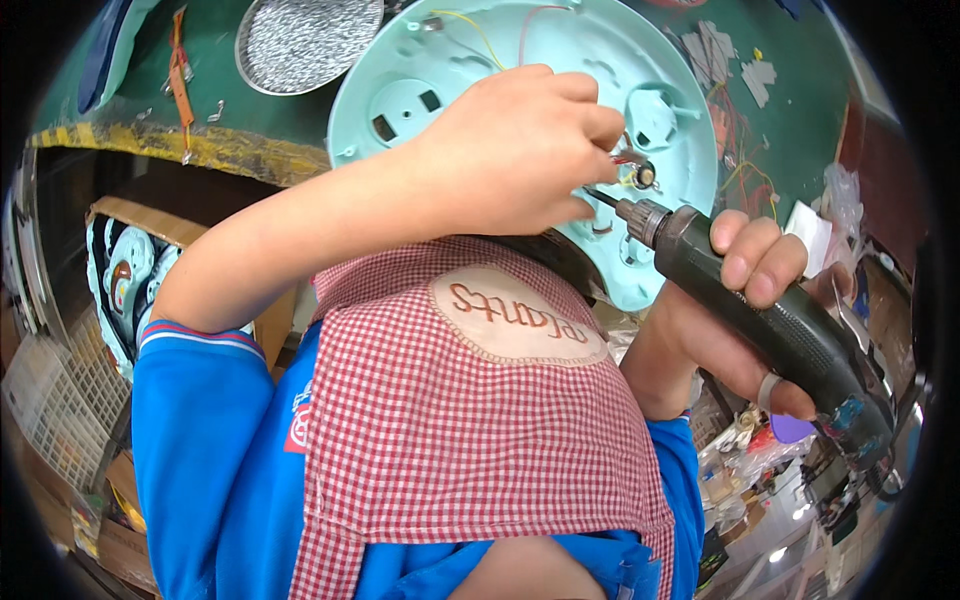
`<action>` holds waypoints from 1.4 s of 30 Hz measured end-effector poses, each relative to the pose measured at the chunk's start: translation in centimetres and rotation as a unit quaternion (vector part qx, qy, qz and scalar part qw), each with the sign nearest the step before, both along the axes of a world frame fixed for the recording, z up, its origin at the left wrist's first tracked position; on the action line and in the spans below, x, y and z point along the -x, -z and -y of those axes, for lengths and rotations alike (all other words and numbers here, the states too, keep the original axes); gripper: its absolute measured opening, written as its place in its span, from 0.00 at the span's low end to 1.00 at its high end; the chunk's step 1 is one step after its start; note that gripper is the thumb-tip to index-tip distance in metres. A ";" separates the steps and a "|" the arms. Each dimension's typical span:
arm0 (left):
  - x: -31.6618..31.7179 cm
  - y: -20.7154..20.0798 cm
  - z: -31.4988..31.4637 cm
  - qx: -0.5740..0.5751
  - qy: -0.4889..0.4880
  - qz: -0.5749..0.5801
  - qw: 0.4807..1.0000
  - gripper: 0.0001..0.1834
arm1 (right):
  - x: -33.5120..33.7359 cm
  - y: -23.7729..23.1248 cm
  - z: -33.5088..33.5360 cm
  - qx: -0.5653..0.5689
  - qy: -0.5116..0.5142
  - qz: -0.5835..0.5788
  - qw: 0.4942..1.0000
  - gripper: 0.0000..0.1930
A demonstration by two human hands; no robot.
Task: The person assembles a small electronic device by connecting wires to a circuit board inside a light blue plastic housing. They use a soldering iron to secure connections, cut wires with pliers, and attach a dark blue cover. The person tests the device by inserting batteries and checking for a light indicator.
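Note:
A large light-teal plastic shell (455, 85), round and hollow side up, lies at the table's edge in front of me. My left hand (530, 145) reaches over it with fingers curled together; what they pinch, if anything, is hidden. Close to those fingertips are thin wires and a small round dark part (645, 176) inside the shell. My right hand (755, 275) is wrapped round a black electric screwdriver (740, 285). Its bit points left into the shell, right beside my left fingertips. Whether the bit touches a screw cannot be seen.
A round metal dish (310, 45) full of small silvery screws stands at the back left. An orange-brown strip (180, 95) lies on the green table (225, 80). Loose wires (745, 165) and grey-white pieces (710, 55) lie right of the shell. A carton (150, 220) holds more teal parts below left.

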State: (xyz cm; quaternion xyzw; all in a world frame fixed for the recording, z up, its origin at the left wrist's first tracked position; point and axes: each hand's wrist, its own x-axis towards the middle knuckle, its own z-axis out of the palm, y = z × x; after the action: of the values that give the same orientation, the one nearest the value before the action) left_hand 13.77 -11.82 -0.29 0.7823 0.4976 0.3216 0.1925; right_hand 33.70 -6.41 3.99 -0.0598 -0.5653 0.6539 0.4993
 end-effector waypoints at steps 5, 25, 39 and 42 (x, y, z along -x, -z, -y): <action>-1.8 0.7 -0.6 -0.006 -0.033 -0.090 0.995 0.11 | -2.9 0.9 -1.6 -0.006 0.042 -0.015 0.999 0.47; -7.2 2.9 -5.8 0.072 0.014 -0.093 0.993 0.11 | -4.0 3.7 -3.7 -0.043 0.148 -0.013 0.988 0.51; -8.2 3.5 -6.3 -0.015 0.050 0.014 0.999 0.08 | -11.0 0.9 -4.4 -0.111 0.238 0.019 0.965 0.52; -6.4 2.0 -6.4 0.015 0.036 -0.109 0.993 0.09 | -13.9 0.7 -5.4 -0.114 0.444 0.128 0.880 0.52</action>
State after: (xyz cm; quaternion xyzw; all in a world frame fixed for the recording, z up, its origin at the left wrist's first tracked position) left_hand 20.16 -5.42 -2.26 0.8273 0.4915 0.2200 0.1601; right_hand 47.57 -1.00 3.28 -0.3303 -0.6095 0.2814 0.6635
